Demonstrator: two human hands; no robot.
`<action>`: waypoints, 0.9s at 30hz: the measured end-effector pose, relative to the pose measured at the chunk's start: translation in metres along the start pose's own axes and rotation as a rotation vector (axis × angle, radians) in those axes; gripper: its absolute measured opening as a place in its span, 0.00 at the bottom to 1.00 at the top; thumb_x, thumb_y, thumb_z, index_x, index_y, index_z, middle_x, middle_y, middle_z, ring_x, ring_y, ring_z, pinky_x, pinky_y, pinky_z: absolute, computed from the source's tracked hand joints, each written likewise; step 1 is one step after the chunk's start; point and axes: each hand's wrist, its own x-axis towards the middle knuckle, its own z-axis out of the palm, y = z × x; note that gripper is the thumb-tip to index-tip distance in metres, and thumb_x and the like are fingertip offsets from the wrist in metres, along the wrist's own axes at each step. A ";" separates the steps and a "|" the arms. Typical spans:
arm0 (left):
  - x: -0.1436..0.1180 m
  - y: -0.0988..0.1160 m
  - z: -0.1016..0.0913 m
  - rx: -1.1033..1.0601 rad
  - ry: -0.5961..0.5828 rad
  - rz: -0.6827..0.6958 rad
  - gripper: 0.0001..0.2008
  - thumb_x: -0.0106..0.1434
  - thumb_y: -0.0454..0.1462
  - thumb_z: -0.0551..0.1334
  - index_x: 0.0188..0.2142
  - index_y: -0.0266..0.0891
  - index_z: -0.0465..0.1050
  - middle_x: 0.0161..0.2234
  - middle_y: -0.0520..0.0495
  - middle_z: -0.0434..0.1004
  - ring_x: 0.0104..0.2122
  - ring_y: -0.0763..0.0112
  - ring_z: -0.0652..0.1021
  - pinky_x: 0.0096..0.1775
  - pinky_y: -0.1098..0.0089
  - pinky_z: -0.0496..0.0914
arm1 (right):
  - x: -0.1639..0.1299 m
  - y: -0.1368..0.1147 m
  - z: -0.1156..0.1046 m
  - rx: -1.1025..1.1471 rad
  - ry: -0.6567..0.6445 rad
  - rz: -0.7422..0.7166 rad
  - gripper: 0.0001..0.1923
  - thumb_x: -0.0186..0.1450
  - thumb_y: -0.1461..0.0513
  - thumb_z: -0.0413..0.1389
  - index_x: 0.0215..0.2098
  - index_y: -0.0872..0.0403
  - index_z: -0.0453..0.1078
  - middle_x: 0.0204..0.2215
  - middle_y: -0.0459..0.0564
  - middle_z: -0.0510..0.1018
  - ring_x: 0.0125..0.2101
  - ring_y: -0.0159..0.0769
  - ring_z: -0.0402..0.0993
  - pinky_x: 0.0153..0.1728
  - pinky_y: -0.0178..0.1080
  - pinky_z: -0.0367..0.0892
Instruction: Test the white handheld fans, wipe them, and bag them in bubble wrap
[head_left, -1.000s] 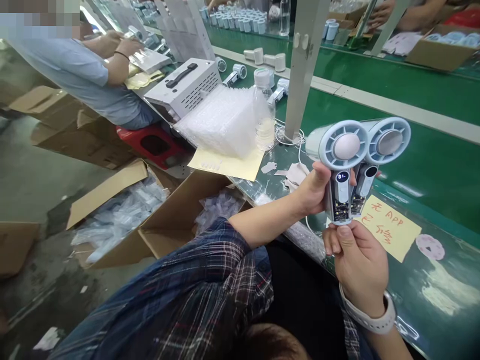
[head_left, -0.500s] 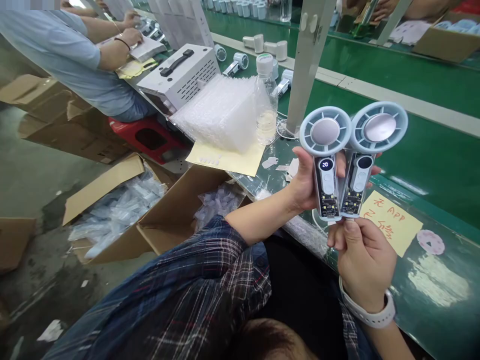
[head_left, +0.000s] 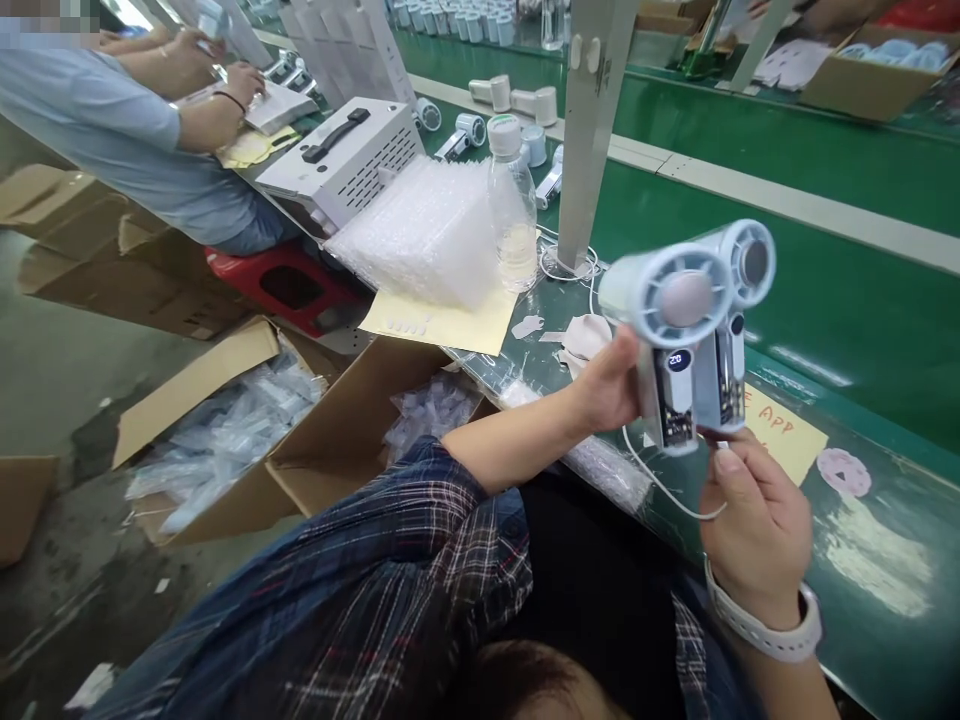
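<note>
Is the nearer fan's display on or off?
On: the nearer fan, held in the left hand, shows lit digits on its display.

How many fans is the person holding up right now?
2: both stand side by side in the left hand. The near fan shows a lit display; the far fan is just behind it, with the right hand at its base.

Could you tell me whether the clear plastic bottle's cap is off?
No, the clear plastic bottle standing on the green bench wears its white cap.
</note>
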 end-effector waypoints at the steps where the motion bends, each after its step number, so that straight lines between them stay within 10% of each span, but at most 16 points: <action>1: -0.001 0.001 -0.002 0.003 -0.016 0.022 0.51 0.49 0.80 0.61 0.53 0.43 0.74 0.51 0.38 0.81 0.61 0.44 0.79 0.54 0.51 0.80 | 0.003 0.002 -0.003 -0.056 0.031 -0.037 0.21 0.77 0.50 0.61 0.29 0.51 0.71 0.47 0.53 0.81 0.50 0.47 0.77 0.53 0.48 0.69; 4: -0.009 0.011 -0.008 0.080 -0.087 0.041 0.42 0.49 0.70 0.72 0.49 0.42 0.77 0.47 0.40 0.82 0.60 0.43 0.80 0.57 0.48 0.79 | 0.011 0.008 -0.010 -0.206 0.107 -0.087 0.16 0.76 0.48 0.62 0.55 0.48 0.78 0.76 0.55 0.65 0.78 0.58 0.55 0.77 0.62 0.46; 6: -0.018 0.021 -0.010 0.205 -0.206 0.031 0.36 0.47 0.64 0.78 0.44 0.42 0.80 0.48 0.39 0.83 0.62 0.41 0.79 0.60 0.48 0.77 | 0.013 0.011 -0.014 -0.105 0.049 -0.038 0.29 0.73 0.47 0.64 0.69 0.43 0.70 0.79 0.54 0.61 0.79 0.57 0.53 0.78 0.63 0.49; 9: -0.029 0.029 -0.017 0.316 -0.328 0.000 0.34 0.45 0.59 0.83 0.45 0.44 0.84 0.60 0.38 0.80 0.69 0.41 0.73 0.65 0.50 0.74 | 0.009 0.012 -0.017 0.141 -0.082 0.070 0.31 0.66 0.44 0.72 0.63 0.43 0.75 0.62 0.57 0.80 0.63 0.58 0.77 0.59 0.61 0.77; 14: -0.035 0.015 -0.030 0.198 -0.041 -0.055 0.37 0.59 0.68 0.72 0.52 0.42 0.79 0.44 0.43 0.81 0.47 0.59 0.83 0.55 0.55 0.79 | 0.009 0.010 -0.016 0.300 0.063 0.148 0.28 0.58 0.46 0.78 0.50 0.46 0.77 0.35 0.46 0.78 0.35 0.41 0.78 0.34 0.46 0.81; 27: -0.043 0.012 -0.012 0.211 -0.314 -0.192 0.33 0.55 0.44 0.80 0.50 0.43 0.62 0.43 0.48 0.76 0.38 0.64 0.81 0.43 0.59 0.77 | 0.002 -0.003 -0.022 0.448 0.049 0.229 0.19 0.60 0.52 0.75 0.45 0.48 0.78 0.39 0.49 0.81 0.32 0.38 0.77 0.28 0.41 0.76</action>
